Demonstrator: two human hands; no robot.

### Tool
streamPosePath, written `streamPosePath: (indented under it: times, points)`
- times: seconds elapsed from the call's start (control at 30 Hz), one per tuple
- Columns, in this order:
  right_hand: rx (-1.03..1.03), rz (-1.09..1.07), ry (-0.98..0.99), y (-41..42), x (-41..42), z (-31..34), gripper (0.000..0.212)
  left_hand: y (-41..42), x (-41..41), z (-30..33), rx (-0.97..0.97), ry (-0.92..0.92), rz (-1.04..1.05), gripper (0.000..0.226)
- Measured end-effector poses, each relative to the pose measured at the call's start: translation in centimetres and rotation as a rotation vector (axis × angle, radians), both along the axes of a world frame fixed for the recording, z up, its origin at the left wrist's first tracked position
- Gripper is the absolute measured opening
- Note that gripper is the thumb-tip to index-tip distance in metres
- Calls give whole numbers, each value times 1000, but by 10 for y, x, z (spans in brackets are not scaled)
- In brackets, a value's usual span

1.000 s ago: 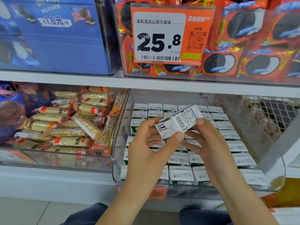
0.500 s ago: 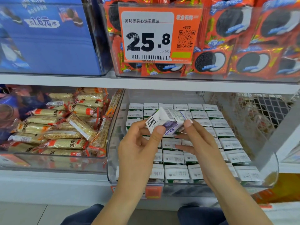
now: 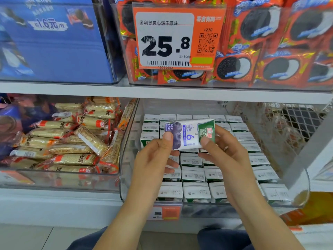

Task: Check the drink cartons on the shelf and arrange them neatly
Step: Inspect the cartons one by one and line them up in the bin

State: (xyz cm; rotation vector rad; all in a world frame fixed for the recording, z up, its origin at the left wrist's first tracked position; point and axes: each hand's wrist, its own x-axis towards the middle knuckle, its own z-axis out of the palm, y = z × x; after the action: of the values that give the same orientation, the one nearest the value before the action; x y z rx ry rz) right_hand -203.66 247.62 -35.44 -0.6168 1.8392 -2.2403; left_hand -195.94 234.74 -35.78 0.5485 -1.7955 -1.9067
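A small drink carton (image 3: 189,134), white with a blueberry picture and a green end, lies sideways above the bin with its printed front facing me. My left hand (image 3: 155,159) pinches its left end with the thumb on the blueberry picture. My right hand (image 3: 227,156) pinches its green right end. Below them a clear plastic bin (image 3: 126,177) on the lower shelf holds several rows of the same cartons (image 3: 192,192) standing upright, white tops up. The hands hide some of the middle rows.
Left of the bin, a clear tray holds several wrapped snack bars (image 3: 72,141). The shelf above carries red cookie packs (image 3: 261,56), a blue box (image 3: 50,42) and an orange price tag (image 3: 176,37). A wire mesh basket (image 3: 292,123) stands at the right.
The carton has been turned in both hands: its barcode side showed before, now its printed blueberry front faces me and it lies nearly level. The view has tilted slightly.
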Motion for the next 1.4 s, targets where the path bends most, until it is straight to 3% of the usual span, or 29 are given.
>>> streamPosePath:
  times: [0.2,0.4,0.5,0.77,0.87,1.03,1.17,1.4]
  points:
    - [-81,-60,12,1,-2,0,37,0,-5,-5,-53,-71,-91,33]
    - [14,-186,140,0,3,1,33,1,-3,-15,-417,-40,9,53]
    - [33,-207,177,-1,6,0,33,5,-2,-16,-624,-9,2,51]
    - [81,-240,184,-4,11,6,45,11,-3,-16,-785,-10,16,61]
    - [90,-179,240,-3,12,7,49,8,-2,-14,-628,26,-2,55]
    - [45,-70,288,0,10,7,32,0,0,-9,-231,52,-260,57]
    - [50,-42,322,1,8,5,30,1,2,-6,-117,103,-398,47]
    - [64,33,345,5,7,6,26,0,2,-11,-14,103,-412,38]
